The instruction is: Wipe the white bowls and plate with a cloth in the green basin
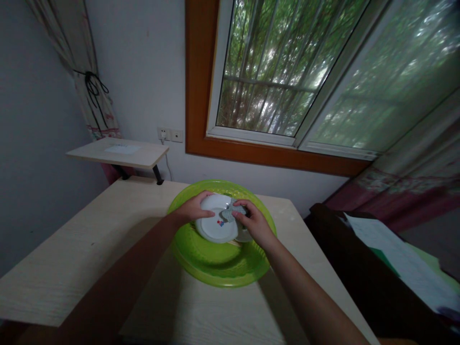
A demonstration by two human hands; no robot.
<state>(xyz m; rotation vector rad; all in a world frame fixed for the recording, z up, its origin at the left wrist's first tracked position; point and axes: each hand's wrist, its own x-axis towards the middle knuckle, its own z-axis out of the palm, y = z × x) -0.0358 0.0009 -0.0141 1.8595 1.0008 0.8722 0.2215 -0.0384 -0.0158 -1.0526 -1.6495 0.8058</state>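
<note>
My left hand (194, 209) grips the left rim of a white bowl (215, 231), thumb inside and fingers at the outer edge. The bowl has a small red and blue print and is tilted towards me over a green plastic basin (223, 279). A grey cloth (227, 213) is bunched in my right hand (251, 220) and touches the bowl's inside on the right. Beneath the bowl, another pale round dish (244, 235) shows partly, along with some thin light sticks (234, 243) that I cannot make out well.
The basin stands on a pale wooden table (118, 249). At the back left rises a small shelf (143, 155) on black legs. Behind it are a wall socket (169, 134) with a cord and a window (273, 72). Dark furniture with papers (398, 249) stands to the right.
</note>
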